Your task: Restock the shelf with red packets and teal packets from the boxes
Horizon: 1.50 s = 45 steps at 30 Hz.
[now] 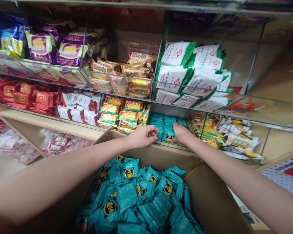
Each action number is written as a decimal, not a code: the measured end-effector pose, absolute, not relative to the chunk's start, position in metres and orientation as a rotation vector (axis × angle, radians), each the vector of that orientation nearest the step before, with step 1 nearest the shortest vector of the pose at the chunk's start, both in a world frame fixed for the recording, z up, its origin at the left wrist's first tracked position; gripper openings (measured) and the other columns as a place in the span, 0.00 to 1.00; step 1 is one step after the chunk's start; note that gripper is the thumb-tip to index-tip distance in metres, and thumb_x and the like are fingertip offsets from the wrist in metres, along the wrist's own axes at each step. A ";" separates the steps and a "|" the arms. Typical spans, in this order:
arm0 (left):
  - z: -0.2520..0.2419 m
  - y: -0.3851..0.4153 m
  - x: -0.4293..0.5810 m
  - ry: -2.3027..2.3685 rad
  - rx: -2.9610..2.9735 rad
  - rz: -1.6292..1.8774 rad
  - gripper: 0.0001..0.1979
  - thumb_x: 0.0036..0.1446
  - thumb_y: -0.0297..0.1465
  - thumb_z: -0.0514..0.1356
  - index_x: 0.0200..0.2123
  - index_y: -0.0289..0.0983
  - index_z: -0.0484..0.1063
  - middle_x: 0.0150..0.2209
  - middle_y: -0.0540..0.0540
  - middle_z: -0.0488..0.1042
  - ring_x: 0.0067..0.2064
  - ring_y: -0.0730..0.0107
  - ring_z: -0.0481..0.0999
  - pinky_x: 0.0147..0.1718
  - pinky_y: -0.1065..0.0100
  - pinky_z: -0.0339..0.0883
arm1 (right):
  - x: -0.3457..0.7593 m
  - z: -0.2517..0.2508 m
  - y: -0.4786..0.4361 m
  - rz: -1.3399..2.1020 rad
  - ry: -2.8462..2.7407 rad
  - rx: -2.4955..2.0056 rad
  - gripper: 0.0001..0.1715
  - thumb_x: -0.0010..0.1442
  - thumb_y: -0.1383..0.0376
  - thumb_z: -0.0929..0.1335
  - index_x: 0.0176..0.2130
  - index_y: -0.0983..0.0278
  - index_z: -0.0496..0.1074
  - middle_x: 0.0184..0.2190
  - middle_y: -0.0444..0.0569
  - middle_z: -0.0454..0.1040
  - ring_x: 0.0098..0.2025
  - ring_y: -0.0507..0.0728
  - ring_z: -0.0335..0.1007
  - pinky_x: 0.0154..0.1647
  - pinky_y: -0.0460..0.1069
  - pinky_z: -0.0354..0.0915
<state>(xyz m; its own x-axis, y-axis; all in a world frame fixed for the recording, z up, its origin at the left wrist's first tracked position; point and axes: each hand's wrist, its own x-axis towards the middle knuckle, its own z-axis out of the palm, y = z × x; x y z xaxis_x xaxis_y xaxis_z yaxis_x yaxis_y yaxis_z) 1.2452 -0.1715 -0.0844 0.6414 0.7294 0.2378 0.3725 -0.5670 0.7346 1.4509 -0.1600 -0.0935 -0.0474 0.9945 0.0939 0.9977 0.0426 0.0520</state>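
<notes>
Teal snack packets (164, 121) stand in rows in a lower shelf compartment. My right hand (182, 133) reaches into that compartment, its fingers closed around the edge of a teal packet (169, 135) with a round black and yellow logo. At the compartment's left front, my left hand (146, 135) is curled beside the packets, thumb and fingers close together; whether anything is between them is too small to tell. Below both hands, an open cardboard box (210, 191) holds a heap of loose teal packets (129, 195).
Glass dividers separate red packets (24, 94), white-and-red packets (78, 105), orange-green packets (128, 113) and yellow packets (210, 130) on the lower shelf. Above are purple packets (69, 53), brown packets (139, 70) and white-green packets (192, 70), behind a glass front edge (271, 112).
</notes>
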 end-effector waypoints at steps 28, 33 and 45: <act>-0.078 -0.176 1.246 0.905 2.232 0.642 0.07 0.47 0.29 0.56 0.31 0.34 0.69 0.23 0.52 0.68 0.26 0.77 0.67 0.26 0.76 0.61 | 1.398 -0.115 -0.280 0.463 -3.026 -1.232 0.21 0.48 0.54 0.66 0.37 0.66 0.68 0.35 0.53 0.68 0.36 0.58 0.65 0.34 0.49 0.61; -0.075 -0.177 1.245 0.915 2.279 0.567 0.07 0.47 0.30 0.56 0.31 0.34 0.70 0.22 0.52 0.68 0.25 0.76 0.67 0.26 0.75 0.61 | 1.398 -0.151 -0.283 0.871 -3.030 -1.439 0.44 0.35 0.53 0.71 0.48 0.69 0.60 0.43 0.57 0.64 0.43 0.64 0.64 0.38 0.52 0.62; -0.074 -0.178 1.244 0.899 2.289 0.565 0.07 0.47 0.30 0.56 0.30 0.34 0.70 0.22 0.52 0.69 0.24 0.76 0.67 0.25 0.75 0.61 | 1.399 -0.150 -0.285 1.085 -2.969 -1.460 0.31 0.34 0.55 0.71 0.39 0.63 0.68 0.32 0.47 0.69 0.35 0.58 0.65 0.28 0.47 0.58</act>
<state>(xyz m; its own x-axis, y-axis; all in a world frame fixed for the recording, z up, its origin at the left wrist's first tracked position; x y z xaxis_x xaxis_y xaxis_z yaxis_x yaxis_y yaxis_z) 1.2439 -0.1781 -0.0736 0.6786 0.7165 0.1618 0.4568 -0.5842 0.6708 1.3991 -0.2852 -0.1501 -0.6009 0.5909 -0.5383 0.7988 0.4697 -0.3760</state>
